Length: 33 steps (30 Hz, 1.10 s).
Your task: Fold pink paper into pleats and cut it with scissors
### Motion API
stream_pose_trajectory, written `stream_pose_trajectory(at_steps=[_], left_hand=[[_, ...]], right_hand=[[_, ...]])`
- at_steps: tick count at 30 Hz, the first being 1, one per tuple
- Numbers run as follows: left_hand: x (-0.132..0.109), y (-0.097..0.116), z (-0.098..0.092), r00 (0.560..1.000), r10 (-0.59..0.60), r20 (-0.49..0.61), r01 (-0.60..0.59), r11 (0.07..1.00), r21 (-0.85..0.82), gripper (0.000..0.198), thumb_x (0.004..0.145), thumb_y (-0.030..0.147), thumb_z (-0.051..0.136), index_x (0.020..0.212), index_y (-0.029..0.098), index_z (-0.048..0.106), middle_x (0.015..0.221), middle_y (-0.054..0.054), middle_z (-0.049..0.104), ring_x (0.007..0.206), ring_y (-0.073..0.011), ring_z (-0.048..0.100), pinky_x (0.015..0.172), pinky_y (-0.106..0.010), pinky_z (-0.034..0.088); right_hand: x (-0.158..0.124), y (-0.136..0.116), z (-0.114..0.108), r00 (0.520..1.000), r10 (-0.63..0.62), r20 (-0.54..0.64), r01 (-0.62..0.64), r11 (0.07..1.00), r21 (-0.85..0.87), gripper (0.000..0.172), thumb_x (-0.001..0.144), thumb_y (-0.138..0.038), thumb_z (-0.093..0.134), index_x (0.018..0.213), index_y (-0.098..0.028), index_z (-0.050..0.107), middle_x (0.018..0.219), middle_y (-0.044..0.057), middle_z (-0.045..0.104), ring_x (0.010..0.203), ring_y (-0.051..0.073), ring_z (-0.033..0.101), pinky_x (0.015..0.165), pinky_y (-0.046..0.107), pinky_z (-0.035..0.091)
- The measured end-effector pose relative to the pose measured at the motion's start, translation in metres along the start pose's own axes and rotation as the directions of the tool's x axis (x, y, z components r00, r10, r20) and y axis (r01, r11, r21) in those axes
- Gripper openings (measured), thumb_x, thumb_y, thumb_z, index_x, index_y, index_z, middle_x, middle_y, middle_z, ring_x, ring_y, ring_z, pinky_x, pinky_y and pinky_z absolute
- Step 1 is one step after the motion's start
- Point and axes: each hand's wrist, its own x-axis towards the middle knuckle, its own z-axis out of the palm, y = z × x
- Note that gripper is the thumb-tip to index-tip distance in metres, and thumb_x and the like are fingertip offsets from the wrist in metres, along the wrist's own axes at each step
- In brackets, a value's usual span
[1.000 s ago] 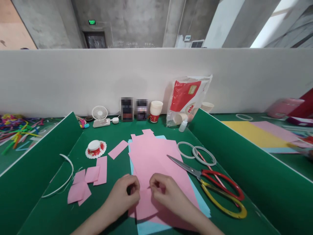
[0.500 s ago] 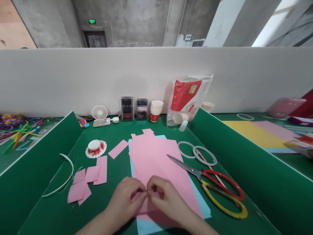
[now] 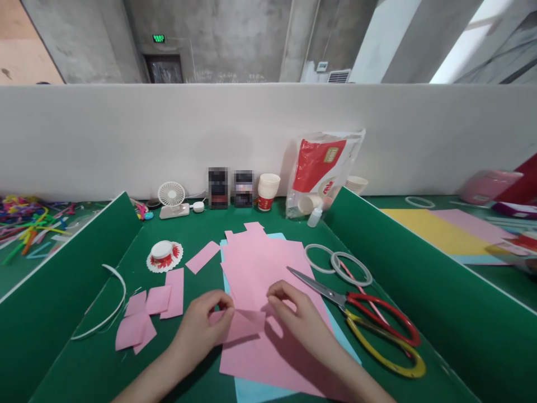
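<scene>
My left hand (image 3: 204,322) is closed in a pinch on a small pink paper strip (image 3: 241,326), which has a crease across it and stretches to the right. My right hand (image 3: 300,313) hovers just right of the strip, fingers curled and tips slightly apart, with nothing visible between them. Beneath both hands lies a stack of pink paper sheets (image 3: 281,263), with blue sheets (image 3: 255,390) showing under its edges. To the left are several cut pink paper pieces (image 3: 134,327) and a single pink strip (image 3: 202,257).
Red-and-yellow-handled scissors (image 3: 346,302) lie at right, by two tape-like rings (image 3: 351,268). A paper cup piece on a doily (image 3: 163,256) and a curved white strip (image 3: 121,285) sit left. Behind stand a fan (image 3: 171,196), paper cups (image 3: 267,191) and a small bottle (image 3: 314,217). Green dividers (image 3: 436,268) flank the workspace.
My hands were together, fingertips meeting over the paper. Now they are apart: the left has moved left with the pink strip, the right has moved right and up, off the strip.
</scene>
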Motion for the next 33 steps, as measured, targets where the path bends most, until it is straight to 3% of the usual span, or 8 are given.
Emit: stream_pose_trajectory(at_steps=[3, 6, 12, 20, 25, 28, 30, 33], left_hand=[[-0.005, 0.001, 0.011, 0.999, 0.017, 0.033, -0.016, 1.0, -0.022, 0.013, 0.067, 0.013, 0.04, 0.061, 0.019, 0.05, 0.061, 0.001, 0.054, 0.06, -0.0149, 0.051, 0.058, -0.024, 0.039], [-0.01, 0.004, 0.018, 0.999, 0.031, 0.038, -0.031, 1.0, 0.004, 0.012, 0.068, 0.015, 0.04, 0.062, 0.019, 0.05, 0.061, 0.0, 0.053, 0.06, -0.0156, 0.05, 0.058, -0.025, 0.038], [-0.008, 0.008, 0.016, 0.995, -0.048, 0.084, 0.051, 0.998, -0.044, 0.01, 0.063, 0.013, 0.038, 0.056, 0.02, 0.041, 0.056, 0.003, 0.044, 0.056, -0.0141, 0.043, 0.054, -0.024, 0.033], [-0.006, 0.007, 0.006, 0.984, -0.134, 0.119, 0.154, 0.973, -0.171, 0.011, 0.062, 0.014, 0.038, 0.054, 0.02, 0.037, 0.052, 0.006, 0.036, 0.052, -0.0117, 0.035, 0.051, -0.023, 0.028], [0.001, -0.004, 0.0, 0.985, -0.174, 0.02, 0.173, 0.945, -0.279, 0.012, 0.067, 0.019, 0.04, 0.055, 0.02, 0.038, 0.054, 0.005, 0.037, 0.053, -0.0118, 0.038, 0.053, -0.023, 0.031], [0.003, -0.01, 0.003, 0.976, -0.215, -0.041, 0.178, 0.886, -0.428, 0.006, 0.068, 0.024, 0.049, 0.071, 0.019, 0.046, 0.071, 0.001, 0.049, 0.07, -0.0147, 0.049, 0.064, -0.025, 0.037], [0.002, -0.011, 0.008, 0.97, -0.241, 0.024, 0.215, 0.814, -0.54, 0.026, 0.065, 0.026, 0.056, 0.089, 0.02, 0.047, 0.09, -0.003, 0.054, 0.085, -0.0172, 0.051, 0.073, -0.027, 0.038], [0.0, -0.007, 0.013, 0.951, -0.244, 0.187, 0.307, 0.721, -0.621, 0.027, 0.067, 0.031, 0.056, 0.089, 0.018, 0.048, 0.082, -0.002, 0.059, 0.075, -0.0163, 0.055, 0.07, -0.027, 0.04]], right_hand=[[-0.007, -0.007, 0.012, 0.992, -0.04, 0.122, 0.036, 0.998, 0.042, 0.013, 0.07, -0.016, 0.049, 0.082, -0.017, 0.055, 0.084, 0.004, 0.058, 0.08, 0.016, 0.053, 0.072, 0.026, 0.04], [-0.013, -0.007, 0.025, 0.981, -0.033, 0.189, 0.035, 0.999, -0.006, 0.01, 0.071, -0.013, 0.046, 0.066, -0.017, 0.055, 0.067, 0.001, 0.057, 0.066, 0.014, 0.052, 0.063, 0.024, 0.04], [-0.012, -0.004, 0.024, 0.987, -0.082, 0.135, 0.089, 0.995, -0.045, 0.014, 0.072, -0.014, 0.044, 0.059, -0.017, 0.049, 0.059, -0.002, 0.048, 0.057, 0.012, 0.047, 0.055, 0.023, 0.038], [-0.008, -0.01, 0.008, 0.999, -0.029, 0.043, 0.03, 0.999, -0.026, 0.013, 0.069, -0.012, 0.043, 0.058, -0.018, 0.046, 0.059, -0.002, 0.047, 0.057, 0.012, 0.045, 0.051, 0.021, 0.036], [-0.002, -0.005, -0.005, 0.994, -0.044, -0.096, 0.044, 0.999, -0.007, 0.013, 0.07, -0.02, 0.045, 0.056, -0.019, 0.043, 0.055, -0.003, 0.042, 0.055, 0.012, 0.041, 0.051, 0.023, 0.033], [-0.001, 0.0, -0.002, 0.987, -0.038, -0.156, 0.044, 0.998, 0.034, 0.011, 0.073, -0.025, 0.044, 0.065, -0.018, 0.046, 0.06, -0.003, 0.043, 0.058, 0.013, 0.041, 0.054, 0.023, 0.034], [-0.003, 0.002, 0.005, 0.992, 0.002, -0.125, 0.008, 0.996, 0.084, 0.012, 0.077, -0.027, 0.041, 0.08, -0.019, 0.048, 0.06, -0.004, 0.04, 0.056, 0.012, 0.04, 0.052, 0.022, 0.034], [-0.009, 0.0, 0.014, 0.999, 0.043, -0.007, -0.042, 0.993, 0.114, 0.014, 0.08, -0.027, 0.037, 0.088, -0.021, 0.046, 0.057, -0.006, 0.038, 0.049, 0.011, 0.036, 0.046, 0.021, 0.031]])
